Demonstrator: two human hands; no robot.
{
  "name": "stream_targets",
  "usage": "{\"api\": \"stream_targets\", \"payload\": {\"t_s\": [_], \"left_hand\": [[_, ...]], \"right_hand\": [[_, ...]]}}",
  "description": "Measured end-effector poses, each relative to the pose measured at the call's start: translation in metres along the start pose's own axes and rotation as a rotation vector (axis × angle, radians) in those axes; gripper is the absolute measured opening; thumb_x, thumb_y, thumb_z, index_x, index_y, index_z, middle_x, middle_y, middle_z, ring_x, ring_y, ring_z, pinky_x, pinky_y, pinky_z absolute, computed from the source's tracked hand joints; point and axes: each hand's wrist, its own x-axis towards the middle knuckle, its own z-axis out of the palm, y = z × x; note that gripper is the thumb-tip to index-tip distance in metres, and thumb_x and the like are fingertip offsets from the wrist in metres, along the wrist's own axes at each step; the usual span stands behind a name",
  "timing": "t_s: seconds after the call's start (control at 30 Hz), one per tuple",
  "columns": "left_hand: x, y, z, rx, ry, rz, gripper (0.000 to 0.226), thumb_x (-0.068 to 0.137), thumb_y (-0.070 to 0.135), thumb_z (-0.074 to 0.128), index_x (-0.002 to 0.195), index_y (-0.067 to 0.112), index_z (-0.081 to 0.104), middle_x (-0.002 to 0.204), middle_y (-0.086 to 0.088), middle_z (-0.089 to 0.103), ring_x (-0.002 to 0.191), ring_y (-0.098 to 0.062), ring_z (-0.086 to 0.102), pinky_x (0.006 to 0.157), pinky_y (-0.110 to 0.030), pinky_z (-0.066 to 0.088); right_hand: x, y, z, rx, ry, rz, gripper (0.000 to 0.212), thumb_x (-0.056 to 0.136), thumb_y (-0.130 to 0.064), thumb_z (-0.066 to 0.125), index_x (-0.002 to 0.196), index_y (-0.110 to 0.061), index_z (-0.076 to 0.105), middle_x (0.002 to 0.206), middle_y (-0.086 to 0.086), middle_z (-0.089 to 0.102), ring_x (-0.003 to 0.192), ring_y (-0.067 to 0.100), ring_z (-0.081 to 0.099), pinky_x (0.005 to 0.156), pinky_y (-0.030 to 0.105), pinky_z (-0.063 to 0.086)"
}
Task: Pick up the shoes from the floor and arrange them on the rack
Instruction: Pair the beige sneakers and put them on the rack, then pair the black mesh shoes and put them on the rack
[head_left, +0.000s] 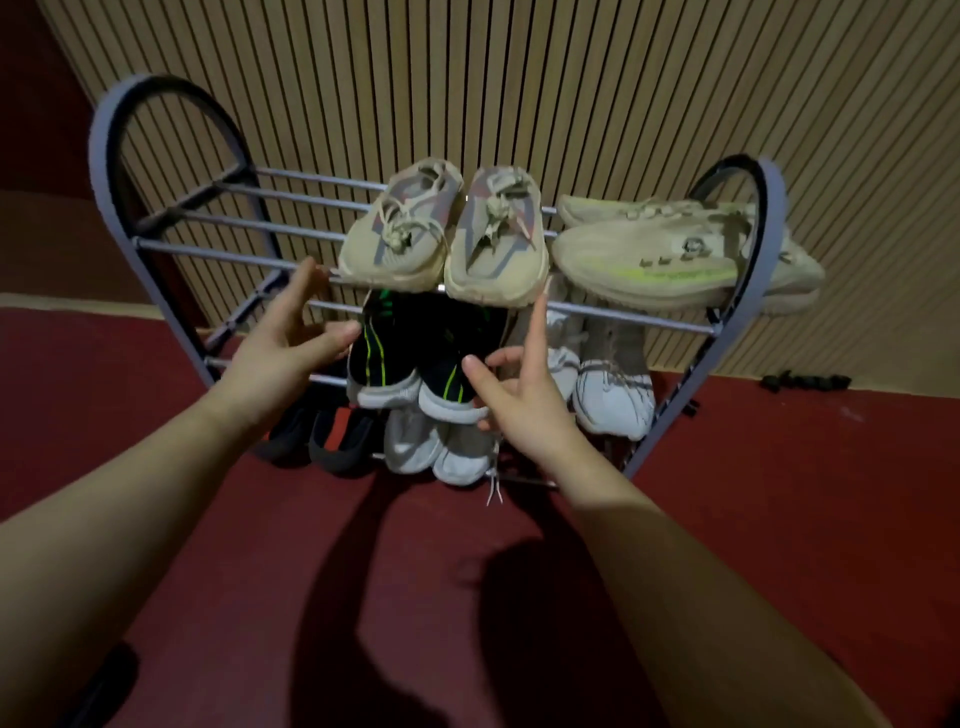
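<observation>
The rack (218, 248) stands on the floor (779, 519) with the wall (519, 78) close behind it. On its top shelf the top middle pair (496, 244) sits toes forward, and just right of it the sideways pair (649, 254) lies one shoe behind the other, reaching past the rack's right end. On the middle shelf the centre pair (384, 358) has the right-hand pair (613, 395) beside it. On the bottom shelf the low left pair (332, 436) lies left of the low centre pair (436, 449). The left hand (280, 353) is before the rack, left of the centre pair; the right hand (524, 400) is before the middle shelf, between its two pairs
</observation>
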Motion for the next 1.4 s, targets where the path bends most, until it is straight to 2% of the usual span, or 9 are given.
{"api": "stream_targets", "payload": {"t_s": [0.13, 0.27, 0.37, 0.43, 0.67, 0.9, 1.2, 1.33, 1.4], "left_hand": [[-0.038, -0.033, 0.004, 0.174, 0.079, 0.079, 0.084, 0.084, 0.029, 0.065, 0.149, 0.029, 0.013, 0.147, 0.008, 0.028, 0.116, 0.010, 0.046, 0.088, -0.006, 0.042], [-0.066, -0.071, -0.005, 0.417, -0.068, -0.001, 0.092, 0.078, 0.040, 0.071, 0.146, 0.033, 0.010, 0.148, 0.010, 0.018, 0.134, 0.005, 0.015, 0.107, -0.013, 0.016], [-0.085, -0.097, -0.021, 0.491, -0.090, -0.161, 0.094, 0.082, 0.034, 0.070, 0.151, 0.026, 0.006, 0.156, 0.005, 0.009, 0.133, 0.005, 0.002, 0.107, -0.016, 0.007], [-0.096, -0.114, -0.038, 0.550, -0.097, -0.273, 0.101, 0.077, 0.049, 0.069, 0.151, 0.025, 0.005, 0.158, -0.001, 0.007, 0.142, -0.008, 0.004, 0.113, -0.025, 0.009], [-0.137, -0.155, -0.110, 0.761, -0.037, -0.624, 0.097, 0.079, 0.048, 0.067, 0.152, 0.023, 0.007, 0.158, -0.009, 0.005, 0.145, -0.025, 0.008, 0.115, -0.032, 0.013], [-0.154, -0.196, -0.188, 0.946, 0.153, -0.875, 0.104, 0.078, 0.056, 0.066, 0.151, 0.021, 0.000, 0.158, -0.013, 0.004, 0.145, -0.030, 0.002, 0.118, -0.043, 0.013], [-0.082, -0.229, -0.225, 1.209, -0.021, -0.819, 0.123, 0.069, 0.068, 0.064, 0.147, 0.023, -0.019, 0.158, -0.010, -0.010, 0.145, -0.033, -0.013, 0.117, -0.050, -0.004], [-0.052, -0.241, -0.230, 1.286, -0.191, -0.770, 0.135, 0.060, 0.072, 0.069, 0.144, 0.025, -0.027, 0.158, -0.010, -0.013, 0.144, -0.034, -0.016, 0.113, -0.054, -0.010], [-0.045, -0.246, -0.230, 1.318, -0.241, -0.768, 0.138, 0.059, 0.072, 0.069, 0.144, 0.022, -0.027, 0.158, -0.011, -0.011, 0.144, -0.034, -0.015, 0.112, -0.056, -0.011]], "right_hand": [[-0.029, 0.041, 0.008, -0.265, -0.179, 0.046, 0.099, 0.087, -0.039, 0.063, 0.137, -0.047, -0.022, 0.128, 0.004, 0.039, 0.058, -0.001, 0.054, 0.066, 0.023, 0.048], [-0.048, 0.058, 0.019, -0.454, -0.444, 0.157, 0.100, 0.084, -0.047, 0.063, 0.142, -0.048, -0.018, 0.142, -0.004, 0.023, 0.096, 0.008, 0.056, 0.094, 0.028, 0.044], [-0.047, 0.063, 0.034, -0.488, -0.529, 0.198, 0.098, 0.085, -0.047, 0.063, 0.146, -0.042, -0.013, 0.152, -0.004, 0.013, 0.137, 0.015, 0.030, 0.109, 0.026, 0.024], [-0.046, 0.063, 0.048, -0.523, -0.583, 0.191, 0.095, 0.085, -0.048, 0.061, 0.148, -0.040, -0.010, 0.155, -0.004, 0.009, 0.143, 0.015, 0.018, 0.110, 0.026, 0.018], [-0.047, 0.066, 0.130, -0.699, -0.822, 0.089, 0.089, 0.087, -0.051, 0.057, 0.149, -0.038, -0.006, 0.148, -0.002, 0.016, 0.137, 0.024, 0.026, 0.112, 0.033, 0.023], [-0.051, 0.071, 0.245, -0.586, -0.955, 0.106, 0.089, 0.086, -0.049, 0.059, 0.148, -0.042, -0.005, 0.144, -0.001, 0.016, 0.134, 0.023, 0.028, 0.116, 0.037, 0.021], [-0.025, 0.079, 0.284, -0.553, -0.954, 0.199, 0.087, 0.089, -0.042, 0.058, 0.148, -0.036, -0.005, 0.153, 0.010, 0.007, 0.139, 0.022, 0.028, 0.114, 0.026, 0.021], [-0.011, 0.086, 0.273, -0.575, -0.907, 0.249, 0.082, 0.091, -0.038, 0.056, 0.148, -0.035, -0.002, 0.148, 0.002, 0.013, 0.115, 0.014, 0.052, 0.101, 0.018, 0.034], [-0.007, 0.094, 0.269, -0.552, -0.875, 0.271, 0.079, 0.090, -0.037, 0.057, 0.140, -0.045, -0.003, 0.145, -0.001, 0.016, 0.110, 0.011, 0.055, 0.098, 0.018, 0.036]]}}
